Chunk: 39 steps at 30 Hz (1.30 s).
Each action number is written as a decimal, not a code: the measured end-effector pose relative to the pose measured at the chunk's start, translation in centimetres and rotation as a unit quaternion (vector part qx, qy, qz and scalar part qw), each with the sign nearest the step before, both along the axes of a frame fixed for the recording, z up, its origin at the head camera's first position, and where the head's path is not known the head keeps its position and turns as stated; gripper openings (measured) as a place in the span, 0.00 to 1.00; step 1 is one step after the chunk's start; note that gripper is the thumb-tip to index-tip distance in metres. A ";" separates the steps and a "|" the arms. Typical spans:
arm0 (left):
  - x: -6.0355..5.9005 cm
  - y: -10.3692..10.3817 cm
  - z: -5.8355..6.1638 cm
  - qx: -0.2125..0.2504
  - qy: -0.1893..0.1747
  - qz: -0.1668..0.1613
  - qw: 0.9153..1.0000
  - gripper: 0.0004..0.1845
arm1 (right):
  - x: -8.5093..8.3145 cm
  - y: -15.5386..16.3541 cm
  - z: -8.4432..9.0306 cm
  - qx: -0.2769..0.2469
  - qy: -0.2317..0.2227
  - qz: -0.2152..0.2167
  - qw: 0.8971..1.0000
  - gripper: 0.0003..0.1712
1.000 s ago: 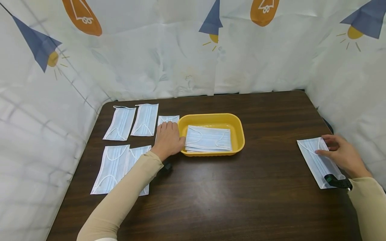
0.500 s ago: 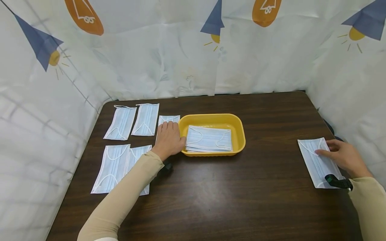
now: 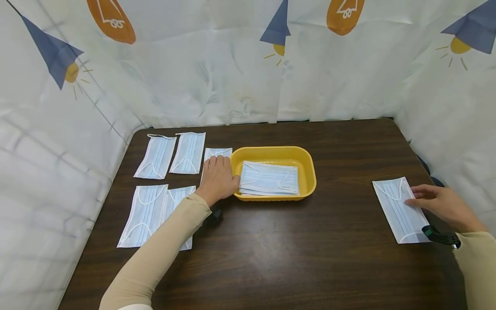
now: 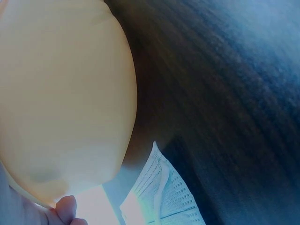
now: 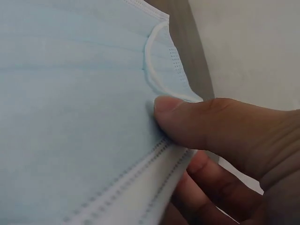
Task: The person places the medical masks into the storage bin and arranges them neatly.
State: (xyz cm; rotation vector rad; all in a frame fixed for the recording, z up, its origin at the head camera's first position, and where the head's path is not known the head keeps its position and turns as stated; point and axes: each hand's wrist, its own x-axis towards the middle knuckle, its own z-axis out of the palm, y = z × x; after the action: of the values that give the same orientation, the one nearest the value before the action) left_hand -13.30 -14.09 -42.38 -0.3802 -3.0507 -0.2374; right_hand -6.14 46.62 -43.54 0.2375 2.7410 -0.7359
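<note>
We read this as a makeshift recording booth, not a home room: dark wood table (image 3: 294, 254) boxed in on three sides by a hung printed sheet (image 3: 217, 73) with lightbulb and paper-plane motifs

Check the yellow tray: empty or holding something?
Holding something. A small stack of blue face masks lies flat inside the yellow tray, ear loops visible on top.
</note>
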 end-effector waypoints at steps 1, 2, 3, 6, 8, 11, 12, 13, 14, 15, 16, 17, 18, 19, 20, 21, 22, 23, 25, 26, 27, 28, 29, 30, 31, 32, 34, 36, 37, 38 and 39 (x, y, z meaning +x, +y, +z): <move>0.0 0.0 0.0 0.001 -0.001 0.000 1.000 0.19 | 0.0 -0.1 0.0 -0.002 0.001 0.002 1.000 0.42; 0.0 0.0 0.0 0.002 -0.001 0.000 1.000 0.18 | 0.0 -0.1 -0.1 -0.004 0.000 0.002 1.000 0.42; 0.0 0.0 0.0 0.003 -0.002 0.000 1.000 0.18 | 0.0 -0.2 -0.1 -0.004 0.002 0.002 1.000 0.41; 0.1 0.0 0.0 0.004 -0.006 0.000 1.000 0.18 | -0.1 -0.3 -0.1 -0.004 0.005 0.007 1.000 0.40; 0.1 0.0 0.0 0.003 -0.007 0.001 1.000 0.18 | -0.2 -0.3 -0.1 -0.002 0.005 0.010 1.000 0.41; 0.2 0.0 -0.1 0.002 -0.007 0.000 1.000 0.18 | -0.3 -0.2 -0.1 -0.011 0.000 0.018 1.000 0.41; 0.2 0.0 -0.1 0.002 -0.006 0.000 1.000 0.19 | -0.3 -0.2 -0.1 -0.017 -0.002 0.022 1.000 0.41; 0.1 -0.1 -0.1 0.001 -0.005 0.000 1.000 0.19 | -0.3 -0.2 -0.1 -0.021 -0.005 0.024 0.999 0.42; 0.1 -0.1 -0.1 0.001 -0.005 0.000 1.000 0.19 | -0.3 -0.2 -0.1 -0.024 -0.009 0.028 0.999 0.42; 0.1 -0.1 -0.1 0.000 -0.004 0.000 1.000 0.19 | -0.3 -0.2 0.0 -0.026 -0.013 0.031 0.999 0.42; 0.1 -0.1 -0.1 -0.001 -0.004 0.001 1.000 0.19 | -0.3 -0.2 0.1 -0.028 -0.016 0.036 0.999 0.42; 0.1 -0.1 -0.1 -0.001 -0.005 0.001 1.000 0.19 | -0.3 -0.3 0.1 -0.026 -0.017 0.038 0.999 0.42; 0.1 -0.1 -0.1 -0.002 -0.006 0.002 1.000 0.20 | -0.4 -0.4 0.2 -0.026 -0.019 0.043 0.999 0.42; 0.1 -0.1 -0.1 -0.002 -0.008 0.002 1.000 0.20 | -0.4 -0.5 0.3 -0.024 -0.022 0.044 0.999 0.42; 0.1 -0.1 0.0 -0.002 -0.009 0.002 1.000 0.20 | -0.5 -0.6 0.4 -0.021 -0.024 0.047 0.998 0.43; 0.1 -0.1 0.0 -0.002 -0.011 0.003 1.000 0.20 | -0.6 -0.7 0.5 -0.020 -0.025 0.049 0.998 0.43; 0.1 -0.1 0.0 -0.002 -0.013 0.003 1.000 0.20 | -0.6 -0.8 0.6 -0.019 -0.024 0.052 0.998 0.43; 0.1 -0.1 0.1 -0.001 -0.014 0.002 1.000 0.20 | -0.7 -1.0 0.6 -0.018 -0.024 0.053 0.998 0.43; 0.2 -0.1 0.1 0.000 -0.015 0.001 1.000 0.20 | -0.7 -1.3 0.8 -0.016 -0.019 0.057 0.998 0.42; 0.2 -0.1 0.2 0.001 -0.015 0.001 1.000 0.20 | -0.8 -1.4 0.8 -0.016 -0.014 0.059 0.998 0.42; 0.2 -0.1 0.2 0.001 -0.014 0.001 1.000 0.20 | -0.9 -1.6 0.8 -0.017 -0.006 0.060 0.998 0.41; 0.2 -0.1 0.2 0.002 -0.014 0.000 1.000 0.20 | -0.9 -1.8 0.9 -0.020 0.001 0.060 0.998 0.40; 0.2 -0.1 0.2 0.001 -0.012 0.000 1.000 0.20 | -1.0 -2.0 0.9 -0.023 0.008 0.059 0.998 0.39; 0.2 -0.1 0.2 0.002 -0.012 0.000 1.000 0.19 | -1.1 -2.1 1.0 -0.026 0.016 0.058 0.998 0.38; 0.2 -0.1 0.2 0.002 -0.011 0.000 1.000 0.19 | -1.1 -2.3 1.0 -0.031 0.022 0.057 0.998 0.37; 0.2 -0.1 0.3 0.002 -0.011 0.000 1.000 0.19 | -1.2 -2.4 1.1 -0.035 0.026 0.056 0.997 0.37; 0.2 -0.1 0.3 0.002 -0.012 0.000 1.000 0.19 | -1.4 -2.7 1.2 -0.045 0.033 0.053 0.997 0.36; 0.2 -0.1 0.3 0.002 -0.012 -0.001 1.000 0.19 | -1.6 -2.9 1.3 -0.048 0.038 0.054 0.997 0.35; 0.2 -0.1 0.3 0.001 -0.012 -0.001 1.000 0.19 | -1.7 -3.0 1.4 -0.049 0.041 0.055 0.996 0.34; 0.1 -0.1 0.3 0.001 -0.013 -0.001 1.000 0.19 | -1.8 -3.1 1.5 -0.050 0.046 0.056 0.996 0.34; 0.1 -0.1 0.3 0.001 -0.014 -0.002 1.000 0.19 | -2.0 -3.2 1.6 -0.051 0.052 0.057 0.996 0.33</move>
State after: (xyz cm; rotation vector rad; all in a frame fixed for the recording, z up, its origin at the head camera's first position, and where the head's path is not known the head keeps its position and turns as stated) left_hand -13.16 -14.15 -42.05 -0.3847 -3.0770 -0.2473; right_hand -8.10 43.47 -41.90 0.0202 2.7752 -0.8772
